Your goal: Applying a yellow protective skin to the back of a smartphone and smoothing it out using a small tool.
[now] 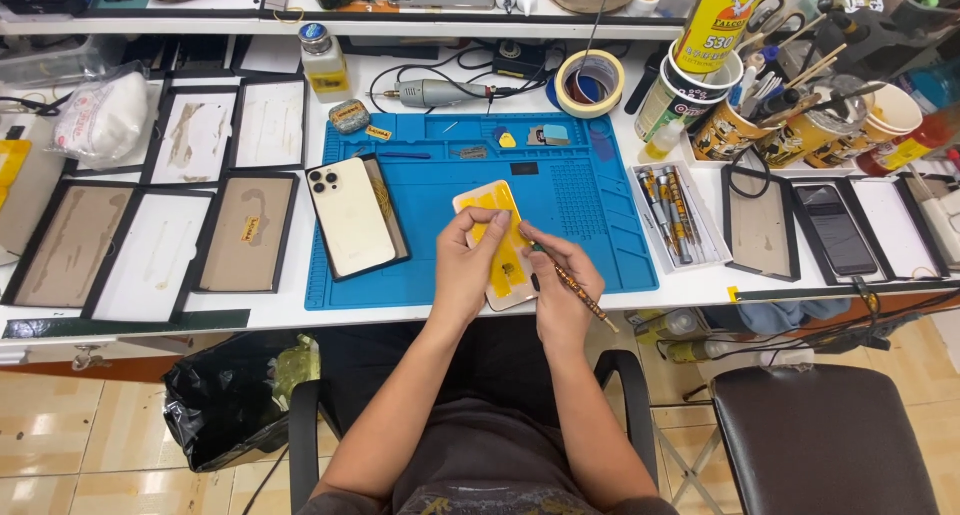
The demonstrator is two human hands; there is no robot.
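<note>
My left hand (462, 267) grips the left edge of a phone part (497, 237) covered with yellow film, holding it flat on the blue work mat (570, 195). My right hand (558, 285) holds a thin patterned screwdriver (580, 292) like a pen, its tip resting on the yellow surface. A pale gold phone back (348, 215) with three camera lenses lies on the mat's left side, on top of a dark frame.
Several shallow black trays (160, 245) line the white table at left. A white tray of screwdrivers (672, 215) sits right of the mat, a dark phone (836, 230) beyond it. Tape roll (590, 81), rotary tool (435, 94), bottle (323, 63), cups of tools (730, 125) stand behind. A black chair (830, 435) is at lower right.
</note>
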